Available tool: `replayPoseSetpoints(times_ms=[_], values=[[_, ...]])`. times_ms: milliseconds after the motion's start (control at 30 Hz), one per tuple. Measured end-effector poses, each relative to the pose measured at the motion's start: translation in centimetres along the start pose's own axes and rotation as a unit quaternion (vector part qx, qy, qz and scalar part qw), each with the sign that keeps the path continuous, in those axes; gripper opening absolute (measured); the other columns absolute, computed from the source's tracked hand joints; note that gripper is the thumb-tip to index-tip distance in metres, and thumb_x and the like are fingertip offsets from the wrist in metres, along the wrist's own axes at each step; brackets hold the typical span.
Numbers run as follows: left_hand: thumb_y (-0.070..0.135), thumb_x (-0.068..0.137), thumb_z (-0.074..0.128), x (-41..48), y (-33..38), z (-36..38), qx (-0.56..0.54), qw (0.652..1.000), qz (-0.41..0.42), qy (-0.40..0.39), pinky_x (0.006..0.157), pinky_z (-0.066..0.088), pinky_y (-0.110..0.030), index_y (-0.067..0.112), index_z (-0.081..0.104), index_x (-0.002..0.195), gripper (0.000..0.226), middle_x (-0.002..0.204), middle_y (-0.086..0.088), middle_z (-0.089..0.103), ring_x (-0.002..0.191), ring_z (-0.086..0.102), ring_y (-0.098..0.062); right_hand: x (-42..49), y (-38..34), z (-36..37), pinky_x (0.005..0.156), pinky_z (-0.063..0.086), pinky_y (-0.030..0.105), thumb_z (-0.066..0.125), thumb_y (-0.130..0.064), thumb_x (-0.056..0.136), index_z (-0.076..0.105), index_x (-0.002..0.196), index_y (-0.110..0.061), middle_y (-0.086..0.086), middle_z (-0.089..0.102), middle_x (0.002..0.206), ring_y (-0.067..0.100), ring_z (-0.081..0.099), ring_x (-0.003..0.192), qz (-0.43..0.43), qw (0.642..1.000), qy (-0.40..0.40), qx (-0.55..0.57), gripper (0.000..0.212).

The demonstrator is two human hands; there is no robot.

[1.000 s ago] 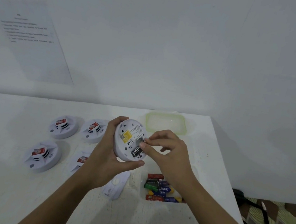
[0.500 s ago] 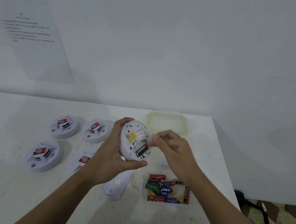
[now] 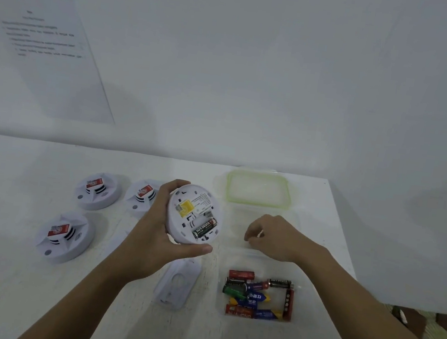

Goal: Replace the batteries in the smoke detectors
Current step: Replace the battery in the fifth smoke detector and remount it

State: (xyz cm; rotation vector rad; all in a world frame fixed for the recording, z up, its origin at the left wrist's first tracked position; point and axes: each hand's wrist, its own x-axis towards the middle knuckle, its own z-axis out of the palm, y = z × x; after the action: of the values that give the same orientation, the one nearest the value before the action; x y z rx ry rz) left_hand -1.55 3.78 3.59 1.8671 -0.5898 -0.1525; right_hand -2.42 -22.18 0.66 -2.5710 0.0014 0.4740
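My left hand grips a white round smoke detector, its back turned up towards me. One black battery lies in the open compartment, and the slot beside it is bare. My right hand hovers to the right of the detector, over a clear container. Its fingers are pinched and a small pale battery shows between the tips. A clear box below it holds several coloured batteries. The detector's white cover plate lies on the table under my left hand.
Three more detectors with red labels sit on the left of the white table. A green-rimmed lid lies at the back. The table's right edge is close to the boxes. A paper sheet hangs on the wall.
My right hand has pulled away from the detector's compartment and moved right, over the clear container. One slot of the compartment now shows bare. My left hand keeps the detector in place.
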Motion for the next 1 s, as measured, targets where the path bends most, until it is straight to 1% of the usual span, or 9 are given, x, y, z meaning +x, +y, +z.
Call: replayPoseSetpoints(times_ms=[267,333,400,533,600,733,833,900,1000], values=[[0.026,0.061,0.091,0.5,-0.6,0.3,-0.003,1.0,-0.01,-0.011,0.087,0.049,-0.007,0.038,0.036,0.135,0.094,0.12,0.037,0.052,0.121,0.052,0.006,1.1,0.6,-0.9,0.082,0.048,0.022,0.052,-0.015,0.1,0.075,0.111,-0.01,0.001,0.073,0.11,0.013,0.064,0.095,0.012,0.994,-0.106,0.022,0.026],[0.026,0.061,0.091,0.6,-0.5,0.3,-0.004,1.0,-0.012,-0.012,0.087,0.05,-0.008,0.037,0.036,0.135,0.094,0.121,0.036,0.052,0.121,0.053,0.006,1.1,0.7,-1.1,0.087,0.049,0.024,0.053,-0.011,0.098,0.075,0.111,-0.01,0.001,0.071,0.114,0.012,0.063,0.099,0.007,0.992,-0.128,0.02,0.026],[0.024,0.06,0.092,0.7,-0.5,0.4,-0.007,1.0,-0.012,-0.013,0.086,0.05,-0.008,0.037,0.036,0.136,0.094,0.121,0.036,0.053,0.121,0.053,0.006,1.0,0.9,-1.3,0.089,0.05,0.027,0.055,-0.008,0.095,0.077,0.106,-0.01,0.003,0.073,0.112,0.014,0.063,0.1,0.0,0.991,-0.13,0.026,0.025],[0.021,0.06,0.092,0.6,-0.4,0.7,-0.017,1.0,-0.015,-0.018,0.086,0.051,-0.009,0.035,0.037,0.136,0.094,0.12,0.034,0.055,0.12,0.055,0.005,0.7,1.4,-2.0,0.076,0.049,0.025,0.059,-0.005,0.094,0.076,0.095,-0.012,0.004,0.072,0.092,0.012,0.06,0.079,-0.013,0.991,-0.125,0.055,0.018],[0.022,0.06,0.092,0.5,-0.3,0.8,-0.021,0.999,-0.016,-0.022,0.086,0.052,-0.01,0.036,0.038,0.135,0.094,0.121,0.033,0.055,0.121,0.055,0.004,0.5,1.5,-2.2,0.076,0.049,0.027,0.063,-0.006,0.094,0.076,0.094,-0.013,0.011,0.074,0.094,0.015,0.061,0.079,-0.021,0.989,-0.119,0.083,0.015],[0.022,0.06,0.092,0.3,0.1,1.1,-0.026,0.999,-0.019,-0.026,0.086,0.054,-0.013,0.037,0.037,0.136,0.094,0.121,0.034,0.054,0.12,0.054,0.006,-0.3,1.5,-2.5,0.067,0.049,0.021,0.066,-0.013,0.096,0.076,0.098,-0.017,0.008,0.074,0.099,0.011,0.064,0.079,-0.031,0.986,-0.039,0.161,0.011],[0.018,0.062,0.092,0.2,0.5,1.3,-0.029,0.999,-0.018,-0.029,0.084,0.054,-0.013,0.038,0.038,0.134,0.092,0.12,0.035,0.055,0.119,0.055,0.006,-1.2,0.7,-2.9,0.064,0.052,0.023,0.064,-0.011,0.097,0.076,0.098,-0.013,0.007,0.071,0.089,0.009,0.064,0.071,-0.05,0.965,0.039,0.254,0.012],[0.017,0.062,0.092,0.1,0.8,1.3,-0.03,0.999,-0.015,-0.027,0.082,0.054,-0.012,0.039,0.038,0.133,0.092,0.119,0.036,0.055,0.119,0.056,0.006,-2.0,-0.1,-3.1,0.07,0.057,0.029,0.063,-0.012,0.099,0.075,0.099,-0.01,0.007,0.071,0.087,0.012,0.067,0.073,-0.059,0.937,0.096,0.33,0.012],[0.014,0.063,0.092,-0.1,1.2,1.4,-0.04,0.999,-0.012,-0.02,0.08,0.056,-0.013,0.038,0.038,0.133,0.093,0.116,0.035,0.057,0.116,0.059,0.005,-3.4,-1.7,-3.2,0.077,0.061,0.039,0.06,-0.01,0.1,0.073,0.102,-0.003,0.022,0.07,0.095,0.028,0.074,0.083,-0.08,0.868,0.162,0.463,0.014]])
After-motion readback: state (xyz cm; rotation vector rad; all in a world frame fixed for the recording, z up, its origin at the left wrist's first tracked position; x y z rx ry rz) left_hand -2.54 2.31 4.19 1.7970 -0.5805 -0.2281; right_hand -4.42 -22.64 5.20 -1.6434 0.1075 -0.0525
